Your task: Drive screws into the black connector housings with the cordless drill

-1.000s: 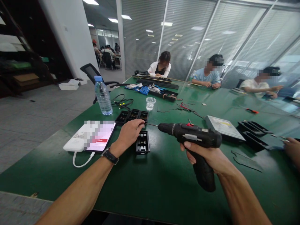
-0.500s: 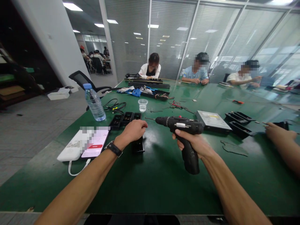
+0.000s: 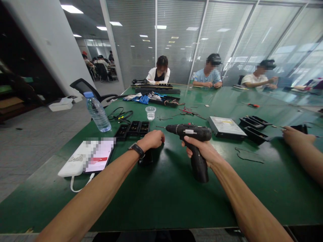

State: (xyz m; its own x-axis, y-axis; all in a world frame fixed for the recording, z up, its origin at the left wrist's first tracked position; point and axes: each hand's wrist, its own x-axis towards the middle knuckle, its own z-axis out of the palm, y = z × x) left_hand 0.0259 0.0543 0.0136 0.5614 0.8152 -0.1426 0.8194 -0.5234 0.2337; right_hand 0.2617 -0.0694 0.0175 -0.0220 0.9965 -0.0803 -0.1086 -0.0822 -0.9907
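My right hand (image 3: 203, 150) is wrapped round the grip of a black cordless drill (image 3: 199, 133), held over the table. Its thin bit points left, towards my left hand (image 3: 154, 138). The fingers of my left hand are curled together just below the bit's tip; what they hold, if anything, is hidden. Below that hand lies a narrow black box (image 3: 146, 158), partly covered by it. Beyond my wrist several small open black boxes (image 3: 135, 128) stand side by side, with tiny brass-coloured pieces inside.
A water bottle (image 3: 99, 114), a plastic cup (image 3: 150, 113), a phone (image 3: 103, 158) and a white power bank (image 3: 73, 161) stand or lie to the left. Right of the drill are a disc drive (image 3: 227, 127) and black trays (image 3: 256, 134). Another person's hand (image 3: 294, 136) works at far right.
My left hand has shifted slightly right and turned, covering more of the black box. The drill stays in my right hand, nearly still. The whole view has shifted a little.
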